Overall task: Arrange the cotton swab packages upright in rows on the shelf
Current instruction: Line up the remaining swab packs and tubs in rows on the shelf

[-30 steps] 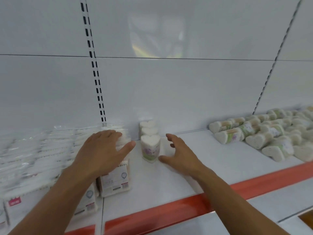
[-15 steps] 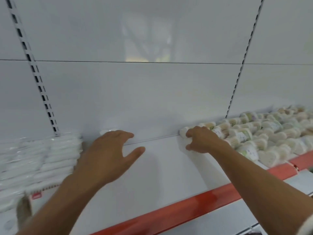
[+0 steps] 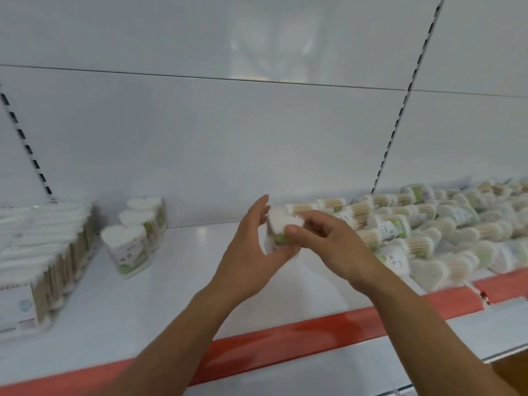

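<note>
Both hands hold one heart-shaped cotton swab package (image 3: 281, 221) above the middle of the white shelf (image 3: 183, 270). My right hand (image 3: 328, 241) grips it from the right with thumb and curled fingers. My left hand (image 3: 251, 247) cups it from the left and below, fingers fairly straight. Three heart-shaped packages (image 3: 130, 247) stand upright in a row running back to the wall on the left. A heap of lying packages (image 3: 423, 224) covers the shelf's right part.
Flat rectangular swab packs (image 3: 40, 252) stand in rows at the far left. The shelf's front edge carries a red strip (image 3: 285, 344). Slotted uprights (image 3: 400, 110) run up the white back wall. A lower shelf edge shows at the bottom right.
My right hand took a package from the heap and brought it left to the middle. My left hand came over to meet it. The view swung back to the left.
</note>
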The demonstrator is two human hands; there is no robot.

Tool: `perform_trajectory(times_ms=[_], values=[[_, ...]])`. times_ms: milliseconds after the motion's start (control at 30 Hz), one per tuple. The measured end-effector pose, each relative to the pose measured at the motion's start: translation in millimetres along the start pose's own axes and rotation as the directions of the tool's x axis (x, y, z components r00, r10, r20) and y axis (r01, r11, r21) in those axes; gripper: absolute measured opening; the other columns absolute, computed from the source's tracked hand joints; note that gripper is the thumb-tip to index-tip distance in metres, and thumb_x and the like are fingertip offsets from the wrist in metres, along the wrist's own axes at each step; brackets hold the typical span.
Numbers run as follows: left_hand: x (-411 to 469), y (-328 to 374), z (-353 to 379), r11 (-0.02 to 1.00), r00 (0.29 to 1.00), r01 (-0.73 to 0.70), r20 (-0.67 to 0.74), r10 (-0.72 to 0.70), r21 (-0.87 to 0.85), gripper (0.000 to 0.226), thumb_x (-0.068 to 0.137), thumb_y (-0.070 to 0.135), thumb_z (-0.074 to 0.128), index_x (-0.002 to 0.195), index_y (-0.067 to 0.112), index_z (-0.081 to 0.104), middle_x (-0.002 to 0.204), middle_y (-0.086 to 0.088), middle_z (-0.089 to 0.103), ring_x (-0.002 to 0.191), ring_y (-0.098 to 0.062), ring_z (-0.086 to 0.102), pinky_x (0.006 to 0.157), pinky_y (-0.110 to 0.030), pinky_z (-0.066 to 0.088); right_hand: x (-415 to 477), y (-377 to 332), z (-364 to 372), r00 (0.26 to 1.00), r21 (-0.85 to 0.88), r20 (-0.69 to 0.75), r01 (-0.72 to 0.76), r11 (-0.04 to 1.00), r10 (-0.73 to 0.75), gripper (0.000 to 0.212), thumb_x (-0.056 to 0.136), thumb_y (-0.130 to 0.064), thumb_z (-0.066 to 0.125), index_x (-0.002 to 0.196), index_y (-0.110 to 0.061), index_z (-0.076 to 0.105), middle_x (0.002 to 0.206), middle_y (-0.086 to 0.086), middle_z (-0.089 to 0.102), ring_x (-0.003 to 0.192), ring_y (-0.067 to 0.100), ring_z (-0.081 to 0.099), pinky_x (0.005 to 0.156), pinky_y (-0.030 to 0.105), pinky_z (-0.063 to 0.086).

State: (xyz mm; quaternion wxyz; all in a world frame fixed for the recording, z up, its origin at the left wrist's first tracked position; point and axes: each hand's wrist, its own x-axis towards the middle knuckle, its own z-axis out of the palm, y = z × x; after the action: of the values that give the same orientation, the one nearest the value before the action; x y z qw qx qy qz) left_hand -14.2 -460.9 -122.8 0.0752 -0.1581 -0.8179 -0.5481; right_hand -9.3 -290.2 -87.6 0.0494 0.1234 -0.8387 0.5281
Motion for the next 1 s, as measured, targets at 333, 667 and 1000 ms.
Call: perform_trajectory(times_ms=[333, 667, 1000], values=[[7, -3, 65, 0.99, 0.998, 0.023, -0.062, -0.032, -0.142, 0.054, 0.083, 0.022, 0.079, 0.116, 0.055, 0.051, 0.118, 0.02, 0.059, 0.096, -0.002, 0.063, 0.084, -0.024, 0.053, -47, 22, -96, 0.999, -0.673, -0.033, 0.008, 0.739, -0.042, 0.055, 0.085, -0.046, 0.069, 0.136, -0.036, 0.051, 0.137, -0.02, 0.046, 0.127, -0.002, 0.033, 0.093, 0.01, 0.022], [5, -9, 65, 0.992, 0.999, -0.028, -0.025, 0.025, -0.125, 0.046, 0.084, 0.028, 0.078, 0.113, 0.053, 0.053, 0.11, 0.021, 0.056, 0.089, -0.013, 0.065, 0.072, -0.021, 0.054, -51, 64, -102, 0.994, -0.807, 0.074, 0.107, 0.581, -0.081, 0.054, 0.081, -0.042, 0.073, 0.132, -0.037, 0.057, 0.133, -0.015, 0.055, 0.127, 0.012, 0.043, 0.107, 0.032, 0.032], [4, -4, 68, 0.994, 0.993, -0.076, -0.092, 0.068, -0.085, 0.049, 0.078, 0.044, 0.076, 0.121, 0.046, 0.053, 0.121, 0.028, 0.057, 0.097, -0.013, 0.06, 0.089, -0.031, 0.05, -57, 40, -73, 0.9, 0.404, -0.43, 0.114, 0.908, 0.078, 0.048, 0.067, -0.047, 0.071, 0.107, -0.023, 0.067, 0.082, -0.018, 0.068, 0.086, 0.001, 0.066, 0.083, 0.026, 0.053]])
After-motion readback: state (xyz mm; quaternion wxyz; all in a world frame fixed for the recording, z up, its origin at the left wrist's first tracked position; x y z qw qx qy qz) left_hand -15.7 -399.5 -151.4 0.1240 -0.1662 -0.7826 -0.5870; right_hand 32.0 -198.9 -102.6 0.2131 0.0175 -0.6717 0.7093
